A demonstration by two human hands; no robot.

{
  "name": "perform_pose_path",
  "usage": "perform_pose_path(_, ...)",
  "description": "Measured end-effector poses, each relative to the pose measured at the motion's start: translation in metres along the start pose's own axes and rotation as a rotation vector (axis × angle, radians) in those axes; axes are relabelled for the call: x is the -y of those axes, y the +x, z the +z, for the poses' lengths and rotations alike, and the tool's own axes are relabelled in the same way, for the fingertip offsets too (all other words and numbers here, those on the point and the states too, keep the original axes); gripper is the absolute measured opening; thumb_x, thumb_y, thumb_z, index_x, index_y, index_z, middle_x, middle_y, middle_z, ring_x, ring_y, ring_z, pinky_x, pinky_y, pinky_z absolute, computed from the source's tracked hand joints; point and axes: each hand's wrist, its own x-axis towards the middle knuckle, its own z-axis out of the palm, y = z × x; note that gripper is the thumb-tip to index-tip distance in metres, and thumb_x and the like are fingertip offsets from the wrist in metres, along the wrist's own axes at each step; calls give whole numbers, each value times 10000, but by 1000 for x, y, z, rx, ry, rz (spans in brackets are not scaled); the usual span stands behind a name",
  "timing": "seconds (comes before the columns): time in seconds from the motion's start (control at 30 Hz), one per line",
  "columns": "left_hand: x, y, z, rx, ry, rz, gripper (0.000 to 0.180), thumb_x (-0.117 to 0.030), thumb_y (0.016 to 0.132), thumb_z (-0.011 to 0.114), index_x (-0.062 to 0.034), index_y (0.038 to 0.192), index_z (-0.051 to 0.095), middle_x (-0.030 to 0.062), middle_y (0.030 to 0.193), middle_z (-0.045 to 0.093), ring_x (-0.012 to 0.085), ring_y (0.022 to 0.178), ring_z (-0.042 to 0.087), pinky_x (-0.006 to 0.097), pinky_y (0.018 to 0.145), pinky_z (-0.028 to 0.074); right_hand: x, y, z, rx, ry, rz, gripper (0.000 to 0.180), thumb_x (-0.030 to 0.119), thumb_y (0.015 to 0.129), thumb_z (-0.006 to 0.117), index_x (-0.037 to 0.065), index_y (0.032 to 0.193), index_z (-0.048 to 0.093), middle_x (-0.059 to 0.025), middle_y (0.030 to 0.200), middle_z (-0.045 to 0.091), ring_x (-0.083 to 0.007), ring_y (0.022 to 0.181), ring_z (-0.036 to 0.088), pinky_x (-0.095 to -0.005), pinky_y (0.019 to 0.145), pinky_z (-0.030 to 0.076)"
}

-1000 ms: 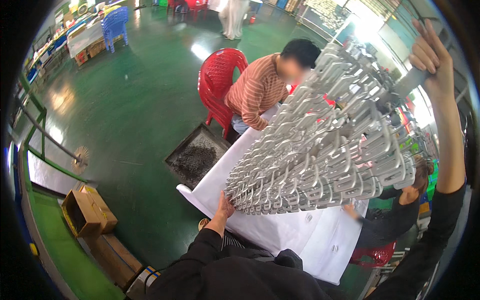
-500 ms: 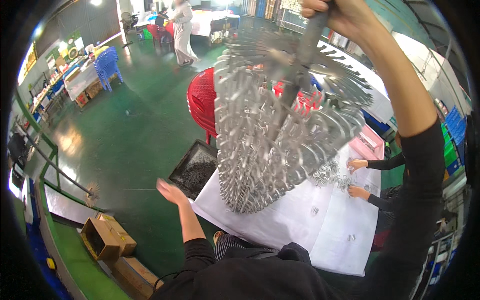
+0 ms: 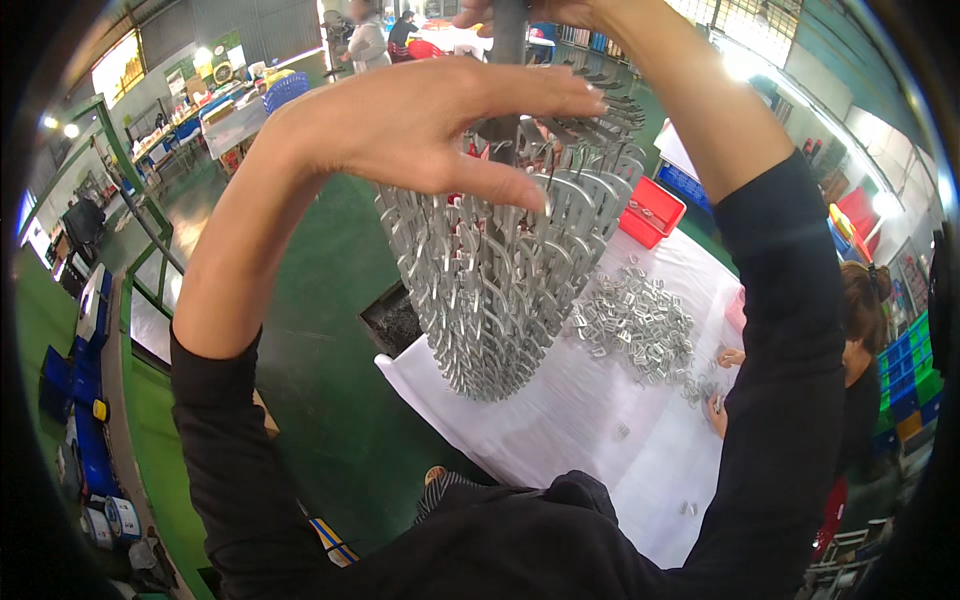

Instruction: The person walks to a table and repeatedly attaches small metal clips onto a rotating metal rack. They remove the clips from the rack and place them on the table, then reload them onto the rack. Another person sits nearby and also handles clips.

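A large hanging rack [image 3: 500, 270] of stacked toothed tiers, loaded with many silver metal pieces, hangs in front of me over the table edge, upright. Its dark grey centre pole [image 3: 511, 40] rises to the top edge of the view. There my right hand [image 3: 560, 12], partly cut off, is closed around the pole. My left hand [image 3: 410, 120] is raised in front of the upper tiers, fingers stretched out and thumb apart, holding nothing. It hides part of the rack, and I cannot tell whether its fingertips touch it.
On the white-covered table [image 3: 560, 430] lie a heap of small metal buckles [image 3: 640, 325] and a red bin [image 3: 652, 212]. A co-worker's hands [image 3: 718, 412] handle pieces at the right. A black tray [image 3: 393, 320] sits behind the rack; a green frame [image 3: 150, 440] stands left.
My left hand has risen from low on the left to the rack's upper tiers. The rack has shifted left and hangs straighter; my right hand moved left with it.
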Motion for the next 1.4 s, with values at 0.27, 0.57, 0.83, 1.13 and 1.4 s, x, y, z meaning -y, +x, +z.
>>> perform_pose_path(0.27,1,-6,-4,94,-125,-70,637,-299,784,677,-73,1331,439,103,1342,472,297,1264,413,431,1073,305,19,-43,24,-288,-590,-238,515,383,783,682,19,1127,562,-155,997,622,-191,873,609,-305,724,485)
perform_pose_path(0.57,4,29,20,12,-119,-112,572,-280,771,690,-46,1261,510,135,1261,542,296,1209,478,398,1011,373,-56,-206,73,-946,-632,-512,135,119,804,637,14,887,654,-45,740,592,-107,630,526,-244,571,410)
perform_pose_path(0.83,2,49,28,2,-60,-179,562,-308,778,688,-75,1262,521,158,1319,483,298,1234,451,399,1025,354,-85,-211,69,-1024,-488,-329,123,105,773,672,11,852,684,-72,729,594,-142,617,534,-261,570,414)
perform_pose_path(1.13,6,47,5,177,-434,-252,784,-389,753,712,-97,1381,344,136,1404,368,264,1310,338,406,1051,315,-100,-188,61,-923,-407,-311,144,116,771,680,0,854,698,-92,727,601,-150,598,536,-274,548,394)
perform_pose_path(1.4,13,39,12,84,-56,29,646,-350,746,701,-75,1290,488,133,1352,449,317,1264,410,430,1041,325,-100,-188,60,-921,-417,-325,137,112,771,678,-7,836,695,-73,677,570,-129,564,504,-272,523,367)
